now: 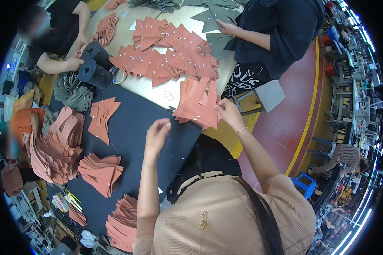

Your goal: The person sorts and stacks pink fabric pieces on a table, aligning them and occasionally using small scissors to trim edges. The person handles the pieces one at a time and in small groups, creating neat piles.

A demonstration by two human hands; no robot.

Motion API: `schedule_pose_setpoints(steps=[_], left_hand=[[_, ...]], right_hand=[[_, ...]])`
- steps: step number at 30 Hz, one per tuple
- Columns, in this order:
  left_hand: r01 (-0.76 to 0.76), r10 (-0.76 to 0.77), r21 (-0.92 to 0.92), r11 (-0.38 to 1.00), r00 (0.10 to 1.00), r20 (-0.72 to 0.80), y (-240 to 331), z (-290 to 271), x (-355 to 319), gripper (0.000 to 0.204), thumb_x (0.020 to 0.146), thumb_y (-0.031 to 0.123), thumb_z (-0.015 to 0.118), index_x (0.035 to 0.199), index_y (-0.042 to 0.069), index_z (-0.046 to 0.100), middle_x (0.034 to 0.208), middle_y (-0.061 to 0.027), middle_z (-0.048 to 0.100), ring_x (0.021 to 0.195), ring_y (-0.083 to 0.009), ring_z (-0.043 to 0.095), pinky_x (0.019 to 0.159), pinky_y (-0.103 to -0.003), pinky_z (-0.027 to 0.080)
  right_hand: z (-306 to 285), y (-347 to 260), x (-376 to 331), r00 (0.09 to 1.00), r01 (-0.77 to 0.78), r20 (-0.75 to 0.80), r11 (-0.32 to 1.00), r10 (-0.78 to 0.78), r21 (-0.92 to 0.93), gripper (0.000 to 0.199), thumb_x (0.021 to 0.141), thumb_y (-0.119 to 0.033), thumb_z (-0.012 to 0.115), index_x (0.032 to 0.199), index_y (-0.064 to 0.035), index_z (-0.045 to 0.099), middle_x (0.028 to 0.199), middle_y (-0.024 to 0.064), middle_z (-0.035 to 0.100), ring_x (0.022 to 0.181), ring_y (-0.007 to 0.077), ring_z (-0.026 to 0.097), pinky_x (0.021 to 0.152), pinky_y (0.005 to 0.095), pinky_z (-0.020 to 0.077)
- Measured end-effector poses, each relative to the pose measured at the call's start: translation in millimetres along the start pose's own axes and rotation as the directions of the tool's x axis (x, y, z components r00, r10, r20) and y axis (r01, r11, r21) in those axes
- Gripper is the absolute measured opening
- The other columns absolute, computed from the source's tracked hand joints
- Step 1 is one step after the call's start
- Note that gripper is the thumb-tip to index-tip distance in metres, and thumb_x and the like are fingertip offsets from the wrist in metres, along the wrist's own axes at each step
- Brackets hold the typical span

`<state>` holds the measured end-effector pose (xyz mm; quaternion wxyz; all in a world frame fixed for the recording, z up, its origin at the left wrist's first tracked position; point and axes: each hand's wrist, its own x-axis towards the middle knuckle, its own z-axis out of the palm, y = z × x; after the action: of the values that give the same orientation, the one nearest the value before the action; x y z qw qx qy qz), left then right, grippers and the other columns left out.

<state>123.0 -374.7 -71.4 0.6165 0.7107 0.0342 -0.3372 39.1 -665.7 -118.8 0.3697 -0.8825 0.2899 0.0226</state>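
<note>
Pinching with closed fingertips, the right hand (228, 111) grips the near right edge of a fanned stack of terracotta cut pieces (196, 104) that lies at the table corner, just left of those fingers. Its long axis runs up and away, narrow ends pointing toward the far side. The left hand (156, 135) hovers loosely curled and empty over the dark mat (132, 123), below the stack.

Two black rolls (93, 63) stand on the table. Two co-workers (276, 29) sit across. The orange cut pieces (198, 102) lie in too many stacks to count.
</note>
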Motion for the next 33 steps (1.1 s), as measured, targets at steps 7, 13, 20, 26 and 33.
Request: schedule_pose_setpoints(steps=[7, 13, 20, 26, 33], left_hand=[[-0.109, 0.200, 0.433, 0.895, 0.965, -0.170, -28.9, 39.3, 65.3, 0.035, 0.090, 0.023, 0.058, 0.112, -0.003, 0.063, 0.104, -0.0182, 0.062, 0.096, -0.0245, 0.060, 0.085, -0.034, 0.047], [-0.019, 0.066, 0.310, 0.951, 0.988, -0.140, -30.1, 39.3, 68.4, 0.033, 0.090, 0.022, 0.056, 0.107, -0.005, 0.066, 0.091, -0.0155, 0.068, 0.083, -0.0198, 0.063, 0.079, -0.032, 0.048], [0.005, 0.019, 0.176, 0.984, 0.991, -0.135, -19.8, 48.8, 58.2, 0.023, 0.091, 0.016, 0.060, 0.100, -0.004, 0.067, 0.082, -0.0024, 0.064, 0.072, -0.0084, 0.054, 0.066, -0.023, 0.043], [0.149, -0.148, 0.043, 0.988, 0.989, -0.015, -9.4, 31.5, 37.8, 0.013, 0.088, 0.008, 0.063, 0.099, 0.001, 0.064, 0.082, -0.0012, 0.063, 0.072, -0.0094, 0.058, 0.068, -0.023, 0.046], [-0.009, -0.011, -0.415, 0.910, 0.999, -0.046, -15.9, -44.2, -55.0, 0.019, 0.087, 0.007, 0.067, 0.104, 0.003, 0.060, 0.087, -0.0017, 0.063, 0.076, -0.0136, 0.061, 0.076, -0.026, 0.049]], right_hand=[[32.7, 12.6, 11.8, 0.990, -0.089, -0.106, 0.996, 0.090, 0.014, 0.037, 0.088, -0.038, 0.061, 0.112, -0.0102, 0.066, 0.104, 0.0103, 0.059, 0.102, 0.0281, 0.059, 0.087, 0.0438, 0.0453], [23.8, 7.4, 16.0, 0.994, -0.058, -0.083, 0.990, 0.069, 0.131, 0.032, 0.088, -0.032, 0.061, 0.108, -0.0066, 0.067, 0.106, 0.0126, 0.059, 0.098, 0.0285, 0.061, 0.086, 0.0411, 0.0470], [11.7, -13.9, -2.9, 0.998, 0.059, 0.010, 0.955, -0.065, 0.291, 0.039, 0.085, -0.010, 0.062, 0.123, -0.0063, 0.055, 0.104, 0.0165, 0.063, 0.095, 0.0291, 0.063, 0.084, 0.0378, 0.0488], [8.3, -45.2, -7.2, 0.969, 0.214, 0.016, 0.875, -0.246, 0.433, 0.045, 0.090, -0.003, 0.058, 0.133, -0.0037, 0.044, 0.112, 0.0126, 0.062, 0.098, 0.0187, 0.062, 0.085, 0.0313, 0.0486], [21.9, -102.7, -12.0, 0.859, 0.230, 0.153, 0.636, -0.488, 0.737, 0.042, 0.092, -0.006, 0.060, 0.132, -0.0052, 0.046, 0.106, 0.0024, 0.056, 0.096, 0.0099, 0.054, 0.090, 0.0258, 0.0435]])
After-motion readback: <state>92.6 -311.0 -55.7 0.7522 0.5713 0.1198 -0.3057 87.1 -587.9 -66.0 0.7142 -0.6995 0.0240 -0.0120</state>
